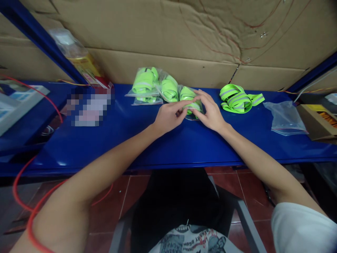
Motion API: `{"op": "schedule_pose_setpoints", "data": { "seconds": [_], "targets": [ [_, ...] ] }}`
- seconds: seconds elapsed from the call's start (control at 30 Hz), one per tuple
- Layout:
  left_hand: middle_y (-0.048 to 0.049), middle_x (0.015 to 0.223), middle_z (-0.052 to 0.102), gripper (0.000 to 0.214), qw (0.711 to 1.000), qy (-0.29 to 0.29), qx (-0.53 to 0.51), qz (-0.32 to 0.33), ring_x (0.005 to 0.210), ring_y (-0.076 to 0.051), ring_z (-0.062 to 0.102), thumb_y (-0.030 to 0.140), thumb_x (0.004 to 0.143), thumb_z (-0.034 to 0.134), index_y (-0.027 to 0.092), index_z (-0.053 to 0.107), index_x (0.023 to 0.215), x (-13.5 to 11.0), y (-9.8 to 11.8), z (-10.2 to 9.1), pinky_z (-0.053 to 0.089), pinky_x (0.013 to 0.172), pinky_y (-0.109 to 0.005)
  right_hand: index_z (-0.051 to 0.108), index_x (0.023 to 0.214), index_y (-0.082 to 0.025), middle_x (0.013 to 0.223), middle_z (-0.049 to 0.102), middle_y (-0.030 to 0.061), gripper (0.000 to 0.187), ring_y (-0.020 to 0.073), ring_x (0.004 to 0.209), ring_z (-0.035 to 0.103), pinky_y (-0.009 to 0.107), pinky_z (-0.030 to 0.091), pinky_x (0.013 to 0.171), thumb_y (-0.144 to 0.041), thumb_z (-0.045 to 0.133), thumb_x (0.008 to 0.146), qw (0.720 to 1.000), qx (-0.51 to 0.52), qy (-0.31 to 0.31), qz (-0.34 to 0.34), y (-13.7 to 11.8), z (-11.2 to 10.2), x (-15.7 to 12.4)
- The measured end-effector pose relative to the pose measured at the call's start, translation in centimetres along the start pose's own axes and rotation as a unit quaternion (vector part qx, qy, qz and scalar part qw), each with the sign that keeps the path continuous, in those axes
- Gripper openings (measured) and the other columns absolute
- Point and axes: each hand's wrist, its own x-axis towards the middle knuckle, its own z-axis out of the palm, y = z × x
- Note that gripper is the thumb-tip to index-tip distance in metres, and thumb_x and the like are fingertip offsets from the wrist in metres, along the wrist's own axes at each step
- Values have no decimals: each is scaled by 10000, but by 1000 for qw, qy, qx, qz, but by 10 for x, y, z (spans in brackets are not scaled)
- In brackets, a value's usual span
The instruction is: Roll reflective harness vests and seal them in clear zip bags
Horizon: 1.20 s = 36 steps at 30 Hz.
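Note:
Both my hands meet over a clear plastic bag with a rolled neon-green reflective strap (186,92) inside, which rests on the blue table. My left hand (170,115) grips its near left side, fingers stretched across the top. From the right, my right hand (210,111) curls around the same bag, with thumb in front and fingers behind. Part of the bag is hidden under the fingers. Touching it on the left is another bagged green strap (169,88), and beyond that lie more bagged straps (144,82). To the right, a loose reflective strap (238,99) lies coiled without a bag.
Flat zip bags (285,117) lie at the right beside an open cardboard box (319,121). A plastic bottle (76,52) stands back left. A red hose (18,182) loops past my left arm. Cardboard (163,35) backs the blue table (184,151).

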Motion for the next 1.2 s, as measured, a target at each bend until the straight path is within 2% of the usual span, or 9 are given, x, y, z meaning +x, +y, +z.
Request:
{"op": "schedule_pose_setpoints", "data": {
  "seconds": [0.1,0.2,0.33,0.43,0.63,0.73,0.87,1.0,1.2],
  "targets": [
    [-44,978,850,376,999,-28,31,24,741,-137,728,251,1059,554,243,819,1326,-1,5,-2,592,753,-269,657,1226,-275,1401,753,143,388,381,1350,685,608,521,1179,-616,591,1054,1000,4,-1,12,2,3,0],
    [-56,939,850,377,993,-52,83,66,759,-158,749,260,1069,540,244,828,1311,-2,4,-4,578,734,-287,622,1139,-274,1233,774,124,307,361,1139,722,587,549,1078,-552,647,1008,999,-19,24,34,5,9,-1],
    [-55,873,842,377,984,-72,126,102,795,-186,780,260,1061,551,268,835,1308,-3,4,-1,547,685,-295,613,1149,-274,1175,733,117,285,350,1108,690,553,569,1015,-475,680,958,995,-46,54,66,7,16,-2],
    [-50,894,852,337,988,-62,122,79,800,-189,786,257,1029,600,290,853,1250,-4,6,2,551,688,-297,647,1197,-275,1229,724,128,324,354,1167,683,566,577,1045,-496,679,962,996,-39,48,67,7,15,-2],
    [-29,878,848,348,996,15,84,11,694,-157,742,205,1032,568,268,860,1211,-1,1,-4,533,674,-288,747,1285,-288,1366,758,131,502,360,1345,683,586,553,1177,-674,709,967,1000,18,18,6,-2,0,2],
    [-29,858,833,346,997,24,76,-12,677,-159,722,194,1031,564,263,855,1203,2,-1,-7,533,686,-295,812,1187,-314,1294,819,85,398,336,1258,749,588,541,1184,-643,642,1041,999,19,31,12,-4,-1,2],
    [1,695,735,311,998,17,52,-44,627,-160,671,211,1017,572,252,848,1155,4,0,-3,512,653,-288,840,1080,-310,1160,864,46,341,315,1128,795,578,530,1167,-551,600,1091,998,-5,57,16,-4,5,0],
    [16,664,695,322,998,38,33,-38,606,-147,632,199,985,553,255,859,1066,5,-2,2,483,635,-284,824,1106,-306,1167,858,50,310,330,1157,781,561,538,1111,-504,587,1090,999,-25,43,17,-6,6,-2],
    [20,631,664,344,997,42,56,-26,602,-155,609,146,935,556,270,856,1046,3,-3,6,443,618,-295,766,1093,-271,1177,818,93,265,344,1170,739,536,530,1064,-460,581,1082,997,-70,35,17,-9,6,-3]
  ]
}}
